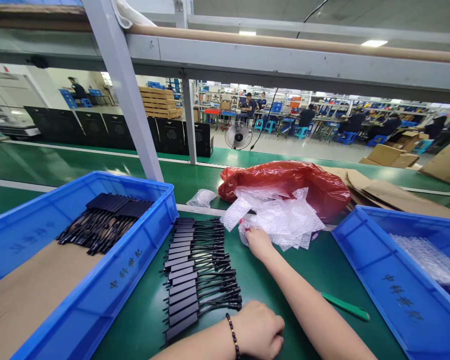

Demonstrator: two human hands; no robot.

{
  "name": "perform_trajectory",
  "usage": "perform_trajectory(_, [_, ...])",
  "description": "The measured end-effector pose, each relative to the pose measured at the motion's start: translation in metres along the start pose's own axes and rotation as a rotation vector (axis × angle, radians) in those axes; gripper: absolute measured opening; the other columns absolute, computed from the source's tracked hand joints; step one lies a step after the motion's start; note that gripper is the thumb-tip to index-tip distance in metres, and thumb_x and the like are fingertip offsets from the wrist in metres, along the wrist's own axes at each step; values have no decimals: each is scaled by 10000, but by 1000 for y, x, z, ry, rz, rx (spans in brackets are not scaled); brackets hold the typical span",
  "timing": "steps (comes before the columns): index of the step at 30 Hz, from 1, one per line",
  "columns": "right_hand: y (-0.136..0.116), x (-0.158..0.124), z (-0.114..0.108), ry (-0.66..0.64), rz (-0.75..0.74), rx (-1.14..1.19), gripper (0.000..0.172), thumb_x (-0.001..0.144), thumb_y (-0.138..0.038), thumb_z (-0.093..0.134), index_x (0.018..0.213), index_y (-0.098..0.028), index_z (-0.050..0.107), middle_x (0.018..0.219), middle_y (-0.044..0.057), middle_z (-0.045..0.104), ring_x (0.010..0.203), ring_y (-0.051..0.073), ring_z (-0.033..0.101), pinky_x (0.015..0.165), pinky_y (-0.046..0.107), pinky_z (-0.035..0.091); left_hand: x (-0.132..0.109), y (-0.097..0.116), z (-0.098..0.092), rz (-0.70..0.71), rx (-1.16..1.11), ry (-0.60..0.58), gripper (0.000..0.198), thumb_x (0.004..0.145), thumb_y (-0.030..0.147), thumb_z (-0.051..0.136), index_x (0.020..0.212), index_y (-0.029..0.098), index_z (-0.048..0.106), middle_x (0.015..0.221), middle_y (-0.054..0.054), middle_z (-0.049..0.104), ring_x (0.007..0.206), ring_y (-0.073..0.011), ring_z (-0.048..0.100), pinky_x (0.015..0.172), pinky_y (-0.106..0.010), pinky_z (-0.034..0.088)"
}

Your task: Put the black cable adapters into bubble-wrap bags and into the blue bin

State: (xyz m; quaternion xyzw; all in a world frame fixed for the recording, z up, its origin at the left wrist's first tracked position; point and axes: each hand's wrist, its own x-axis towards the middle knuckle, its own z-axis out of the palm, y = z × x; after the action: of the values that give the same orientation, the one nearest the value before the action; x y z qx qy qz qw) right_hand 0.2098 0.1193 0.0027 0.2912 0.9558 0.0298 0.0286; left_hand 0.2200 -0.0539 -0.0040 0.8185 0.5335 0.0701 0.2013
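Observation:
My right hand [259,243] reaches to the near left edge of a loose pile of clear bubble wrap bags [283,217], its fingers closed on one bubble wrap bag [243,233]. The pile spills from a red plastic bag [285,175]. Nearer to me, my left hand [260,330], with a beaded bracelet at the wrist, is curled closed; whatever its fingers may hold is hidden. Just left of it runs a row of black rectangular modules with short cables [183,287], laid side by side on the green table [285,295].
On the left, a blue bin [135,265] holds more black cabled parts over cardboard. A blue bin [401,300] at right contains bubble-wrapped pieces. A green-handled tool [345,306] lies beside my right forearm. Brown cardboard sheets [393,195] lie behind; a white post [125,90] rises at left.

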Motion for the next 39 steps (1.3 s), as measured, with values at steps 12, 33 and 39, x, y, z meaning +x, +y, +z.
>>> perform_trajectory(12, [-4,-13,4,214,64,210,246,868,-139,343,944,-126,577,915,82,558,836,162,520,723,252,384,-28,8,-48,-127,82,99,134,789,231,408,818,150,511,860,-64,547,823,-193,512,746,-315,443])
perform_trajectory(33, [-1,-1,24,525,-4,538,133,783,-126,418,756,-140,547,768,72,554,753,175,482,713,294,367,-77,-54,-60,-445,26,24,445,593,196,525,1033,138,496,1033,-83,523,985,-238,438,896,-361,329])
perform_trajectory(39, [-4,-4,33,521,-62,405,194,813,-100,352,745,-128,531,761,93,510,728,180,436,680,302,340,-76,-53,-62,-416,37,-25,282,619,190,492,895,133,505,992,-95,534,935,-240,460,849,-357,357])
